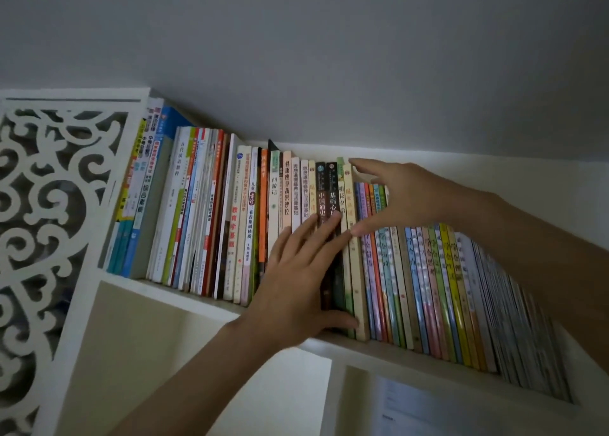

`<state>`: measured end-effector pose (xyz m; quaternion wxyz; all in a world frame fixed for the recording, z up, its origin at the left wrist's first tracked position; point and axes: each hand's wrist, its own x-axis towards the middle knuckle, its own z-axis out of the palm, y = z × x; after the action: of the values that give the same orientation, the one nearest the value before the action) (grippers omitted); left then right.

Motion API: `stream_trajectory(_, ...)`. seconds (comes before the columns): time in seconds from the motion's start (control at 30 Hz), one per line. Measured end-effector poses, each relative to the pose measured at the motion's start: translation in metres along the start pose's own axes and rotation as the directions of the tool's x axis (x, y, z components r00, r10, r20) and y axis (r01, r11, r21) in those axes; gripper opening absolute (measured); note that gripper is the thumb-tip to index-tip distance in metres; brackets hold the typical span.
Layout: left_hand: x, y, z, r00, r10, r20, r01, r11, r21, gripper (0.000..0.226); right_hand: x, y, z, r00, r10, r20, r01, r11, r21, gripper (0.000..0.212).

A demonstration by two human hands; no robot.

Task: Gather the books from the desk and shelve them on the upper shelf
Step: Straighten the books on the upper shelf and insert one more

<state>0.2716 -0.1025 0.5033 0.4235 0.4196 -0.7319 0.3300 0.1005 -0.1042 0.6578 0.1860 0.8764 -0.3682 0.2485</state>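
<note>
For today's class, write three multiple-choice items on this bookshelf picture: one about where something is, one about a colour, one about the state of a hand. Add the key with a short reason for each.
1. Where does the carved fretwork panel stand?
A. left of the row of books
B. right of the row of books
C. below the shelf

2. What colour is the upper shelf board?
A. black
B. white
C. red

3. How does the left hand lie?
A. curled in a fist away from the books
B. fingers straight, flat against the dark book spines
C. holding a cup

Key: 1 A, the panel fills the left edge beside the first books. 2 B, the board under the books is white. 3 B, its straight fingers lie on the dark book spines, while the right hand spans a pale book with finger and thumb.
</note>
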Motion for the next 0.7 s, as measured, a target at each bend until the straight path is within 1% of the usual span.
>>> stream_trajectory(0.03,0.002,-0.002,-0.003,1.0,0.002,-0.023,-0.003,1.0,-0.022,0.098,0.0,0.0,0.001,0.999,-0.018,0.029,0.018,1.0,0.005,0.115)
stream_trajectory(0.13,0.019,-0.01,-0.02,0.985,-0.088,-0.147,0.06,0.981,-0.184,0.058,0.0,-0.001,0.003,0.999,-0.018,0.03,0.017,1.0,0.015,0.117)
stream_trajectory(0.17,0.03,-0.012,-0.026,0.974,-0.109,-0.197,0.071,0.979,-0.191,0.051,0.001,-0.001,0.003,1.0,-0.011,0.026,0.01,1.0,0.009,0.122)
stream_trajectory(0.2,0.042,-0.015,-0.031,0.966,-0.116,-0.231,0.077,0.982,-0.174,0.048,0.001,-0.001,0.003,1.0,-0.004,0.024,0.004,1.0,0.003,0.127)
stream_trajectory(0.27,0.065,-0.017,-0.039,0.964,-0.121,-0.235,0.08,0.98,-0.18,0.048,0.002,0.0,0.003,1.0,0.015,0.025,-0.015,1.0,-0.009,0.131)
stream_trajectory(0.33,0.081,-0.018,-0.04,0.966,-0.113,-0.231,0.065,0.976,-0.209,0.043,0.003,0.001,0.002,1.0,0.024,0.02,-0.024,0.999,-0.029,0.128)
stream_trajectory(0.37,0.085,-0.02,-0.038,0.964,-0.11,-0.241,0.063,0.979,-0.195,0.041,0.004,0.002,0.003,0.999,0.029,0.015,-0.029,0.999,-0.042,0.124)
stream_trajectory(0.47,0.088,-0.025,-0.032,0.961,-0.121,-0.248,0.083,0.984,-0.16,0.049,0.009,0.007,0.006,0.999,0.038,-0.016,-0.039,0.996,-0.083,0.112)
stream_trajectory(0.53,0.089,-0.028,-0.035,0.967,-0.114,-0.228,0.079,0.984,-0.16,0.052,0.009,0.007,0.007,0.999,0.041,-0.016,-0.043,0.994,-0.103,0.111)
stream_trajectory(0.57,0.09,-0.029,-0.037,0.968,-0.131,-0.216,0.097,0.982,-0.161,0.055,0.009,0.006,0.007,0.999,0.043,-0.012,-0.044,0.993,-0.111,0.112)
stream_trajectory(0.63,0.089,-0.027,-0.038,0.957,-0.207,-0.204,0.172,0.969,-0.178,0.065,0.009,0.006,0.006,0.999,0.043,-0.008,-0.044,0.991,-0.13,0.115)
stream_trajectory(0.7,0.089,-0.023,-0.036,0.936,-0.253,-0.243,0.211,0.96,-0.186,0.069,0.007,0.007,0.007,0.999,0.037,-0.01,-0.038,0.988,-0.149,0.115)
